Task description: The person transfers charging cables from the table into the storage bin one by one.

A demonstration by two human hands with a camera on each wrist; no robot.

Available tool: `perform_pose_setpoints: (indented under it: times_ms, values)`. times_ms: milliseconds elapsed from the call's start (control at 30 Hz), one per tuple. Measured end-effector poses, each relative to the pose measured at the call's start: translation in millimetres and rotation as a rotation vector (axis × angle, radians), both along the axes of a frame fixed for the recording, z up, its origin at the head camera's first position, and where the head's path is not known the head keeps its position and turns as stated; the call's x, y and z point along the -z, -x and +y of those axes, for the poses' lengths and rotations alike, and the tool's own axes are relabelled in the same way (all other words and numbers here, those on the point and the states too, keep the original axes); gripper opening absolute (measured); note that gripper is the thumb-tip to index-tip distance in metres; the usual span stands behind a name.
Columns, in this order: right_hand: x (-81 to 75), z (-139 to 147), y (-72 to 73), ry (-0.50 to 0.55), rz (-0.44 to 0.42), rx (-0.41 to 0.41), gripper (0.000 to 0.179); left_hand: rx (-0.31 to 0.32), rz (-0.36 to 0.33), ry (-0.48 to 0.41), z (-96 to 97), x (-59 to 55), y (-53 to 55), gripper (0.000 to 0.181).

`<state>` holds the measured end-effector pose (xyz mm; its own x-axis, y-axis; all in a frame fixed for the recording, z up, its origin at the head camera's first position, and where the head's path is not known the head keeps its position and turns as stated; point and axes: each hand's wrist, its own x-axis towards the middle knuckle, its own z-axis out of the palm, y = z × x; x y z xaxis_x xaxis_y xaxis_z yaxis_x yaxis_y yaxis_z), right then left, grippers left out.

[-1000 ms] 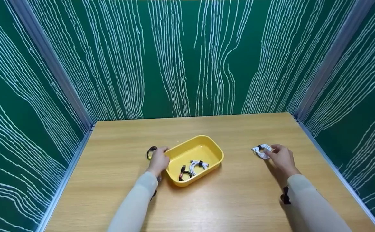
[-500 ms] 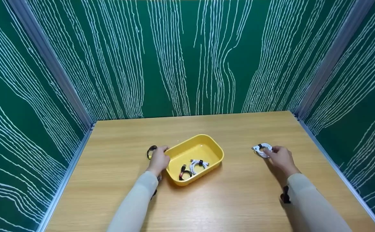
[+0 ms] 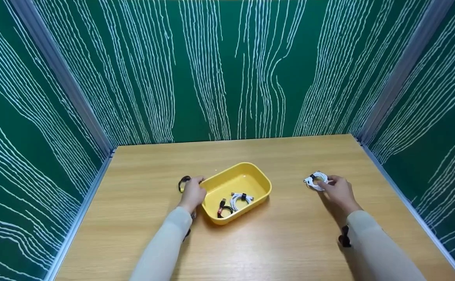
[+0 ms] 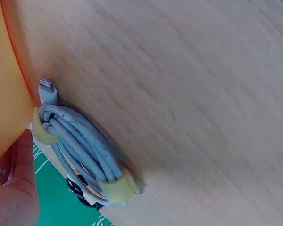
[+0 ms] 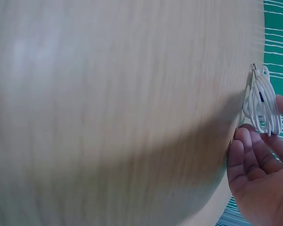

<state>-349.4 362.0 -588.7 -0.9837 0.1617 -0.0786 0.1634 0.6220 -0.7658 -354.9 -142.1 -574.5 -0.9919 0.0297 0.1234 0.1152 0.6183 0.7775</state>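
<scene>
My left hand [image 3: 193,193] grips the left end of a yellow bin [image 3: 256,177], fingers over its rim. A coiled white cable [image 3: 233,202] and a smaller dark cable [image 3: 222,204] lie inside it. Over on the right, my right hand [image 3: 340,191] pinches another coiled white cable [image 5: 264,103] between thumb and fingers; it has a black tie. Whether that coil still touches the table is hard to tell. Beside the bin, in the left wrist view, lies a white cable bundle [image 4: 85,141] with yellow ties, mostly hidden by my left hand in the head view.
A black coiled cable [image 3: 182,183] lies just beyond my left hand on the wooden table [image 3: 274,242]. Green panels [image 3: 231,78] with white wavy lines enclose the table at the back and both sides.
The white cable in my right hand has shifted slightly left and away from me, turning a little as the fingers close on it. My left hand and the bin stay where they were.
</scene>
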Motion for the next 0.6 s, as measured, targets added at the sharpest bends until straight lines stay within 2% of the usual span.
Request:
perform_pose_setpoints:
  times_ms: [200, 433, 600]
  values:
    - [-0.1, -1.0, 0.3, 0.045, 0.006, -0.004, 0.057, 0.0, -0.001, -0.001, 0.4, -0.3, 0.1, 0.035]
    - [-1.3, -1.6, -2.0, 0.025, 0.042, 0.021, 0.05, -0.01, -0.034, -0.034, 2.2, -3.2, -3.1, 0.043]
    - [-2.4, -1.2, -2.6, 0.052, 0.037, 0.031, 0.049, -0.016, -0.031, -0.031, 2.0, -2.2, -2.2, 0.042]
